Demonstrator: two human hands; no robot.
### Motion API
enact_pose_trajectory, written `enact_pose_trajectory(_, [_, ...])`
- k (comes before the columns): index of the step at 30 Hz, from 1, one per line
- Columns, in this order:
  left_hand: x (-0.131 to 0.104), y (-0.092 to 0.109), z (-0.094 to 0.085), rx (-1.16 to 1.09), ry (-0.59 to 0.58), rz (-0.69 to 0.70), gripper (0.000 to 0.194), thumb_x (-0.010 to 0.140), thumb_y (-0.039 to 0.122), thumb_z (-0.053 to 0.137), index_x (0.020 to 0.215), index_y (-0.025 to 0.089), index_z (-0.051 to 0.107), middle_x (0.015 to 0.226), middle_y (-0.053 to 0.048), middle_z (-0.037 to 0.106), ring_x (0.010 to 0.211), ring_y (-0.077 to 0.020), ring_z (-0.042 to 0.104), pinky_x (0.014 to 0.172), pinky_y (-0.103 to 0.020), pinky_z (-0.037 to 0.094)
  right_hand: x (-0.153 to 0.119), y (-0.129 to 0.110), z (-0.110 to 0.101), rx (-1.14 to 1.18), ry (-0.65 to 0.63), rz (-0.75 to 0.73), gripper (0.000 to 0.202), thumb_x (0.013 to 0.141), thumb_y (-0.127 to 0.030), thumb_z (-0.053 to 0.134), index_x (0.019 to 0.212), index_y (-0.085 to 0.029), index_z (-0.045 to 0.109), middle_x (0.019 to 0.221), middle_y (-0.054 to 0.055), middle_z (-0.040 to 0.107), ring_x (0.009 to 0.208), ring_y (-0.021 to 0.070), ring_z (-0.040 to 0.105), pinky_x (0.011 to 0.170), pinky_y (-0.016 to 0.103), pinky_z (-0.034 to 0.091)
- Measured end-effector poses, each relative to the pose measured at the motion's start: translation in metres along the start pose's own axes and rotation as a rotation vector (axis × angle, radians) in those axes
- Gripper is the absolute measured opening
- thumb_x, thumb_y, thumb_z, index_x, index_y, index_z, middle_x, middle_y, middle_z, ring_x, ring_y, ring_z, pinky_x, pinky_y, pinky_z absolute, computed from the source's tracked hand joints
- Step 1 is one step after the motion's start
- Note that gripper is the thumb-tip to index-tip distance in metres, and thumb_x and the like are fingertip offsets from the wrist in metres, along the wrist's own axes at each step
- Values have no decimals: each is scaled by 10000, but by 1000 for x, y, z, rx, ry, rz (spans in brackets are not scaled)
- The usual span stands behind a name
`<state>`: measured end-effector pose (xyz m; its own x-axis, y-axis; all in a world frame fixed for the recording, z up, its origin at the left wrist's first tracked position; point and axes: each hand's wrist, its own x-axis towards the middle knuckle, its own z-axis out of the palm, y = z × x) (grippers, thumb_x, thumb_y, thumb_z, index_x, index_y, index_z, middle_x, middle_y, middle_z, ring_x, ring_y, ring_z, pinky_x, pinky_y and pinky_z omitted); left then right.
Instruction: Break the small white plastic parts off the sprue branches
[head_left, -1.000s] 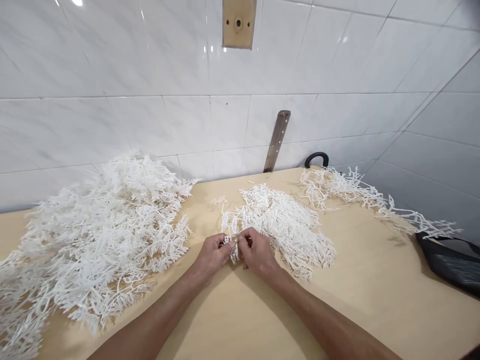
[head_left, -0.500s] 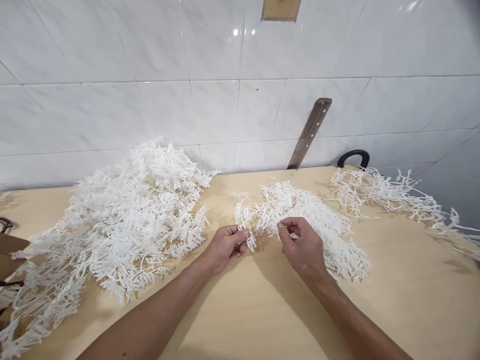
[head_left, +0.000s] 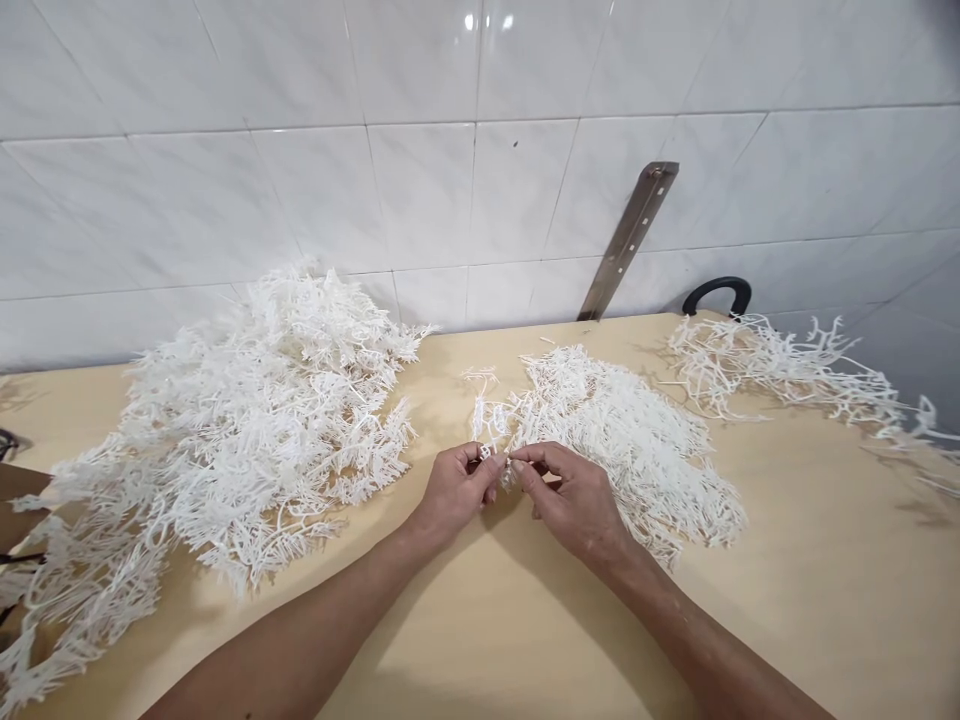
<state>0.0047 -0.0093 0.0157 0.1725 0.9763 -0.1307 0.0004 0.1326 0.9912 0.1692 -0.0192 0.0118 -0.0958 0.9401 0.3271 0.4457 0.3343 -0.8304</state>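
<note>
My left hand (head_left: 463,485) pinches a small white branched plastic piece (head_left: 486,452) between thumb and fingers. Close against it, my right hand (head_left: 570,495) has thumb and forefinger pressed together on the edge of the same piece; its other fingers are curled under. Just beyond the fingertips lie a few loose white branched bits (head_left: 491,415). A medium pile of thin white pieces (head_left: 630,430) lies beside and behind my right hand. To the left of my left hand rises a larger heap of white branched pieces (head_left: 270,420).
Thicker white branched strips (head_left: 795,375) lie at the right back of the wooden table (head_left: 450,620). A black curved handle (head_left: 718,290) and a metal bracket (head_left: 630,240) stand by the tiled wall (head_left: 420,190). A brown box (head_left: 19,505) sits at the left edge.
My right hand has moved left from above the pile to meet my left hand at the piece. The view has tilted slightly downward.
</note>
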Motion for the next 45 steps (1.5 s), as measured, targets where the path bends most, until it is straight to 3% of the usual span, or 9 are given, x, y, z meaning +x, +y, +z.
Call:
enact_pose_trajectory(12, [-4, -5, 7, 112, 138, 99, 359, 829, 458, 627, 622, 196, 495, 488, 40, 496, 481, -102, 455, 528, -237, 370, -1, -1, 0, -99, 36, -121, 136, 909, -267, 590, 920, -203, 709, 875, 61, 726, 672, 152, 655, 511, 243, 533])
enact_pose_trajectory(25, [-7, -5, 9, 208, 151, 115, 352, 869, 419, 608, 625, 192, 497, 551, 30, 460, 539, -106, 432, 560, -246, 377, -3, 5, -1, -92, 68, -242, 122, 927, -167, 554, 973, -208, 659, 841, 27, 709, 666, 131, 642, 577, 238, 528])
enact_pose_trajectory(34, [-8, -13, 9, 354, 219, 236, 300, 891, 365, 598, 657, 191, 526, 669, 13, 440, 621, -119, 426, 591, -245, 361, -2, 10, -2, -102, 70, -297, 182, 937, -123, 502, 973, -224, 648, 896, 41, 714, 758, 147, 662, 625, 257, 543])
enact_pose_trajectory(45, [-9, -15, 10, 349, 243, 246, 247, 865, 374, 631, 703, 190, 606, 685, 7, 469, 619, -121, 432, 581, -242, 364, -3, 10, -1, -54, 68, -245, 182, 937, -126, 502, 964, -223, 653, 880, 29, 721, 767, 150, 664, 671, 275, 544])
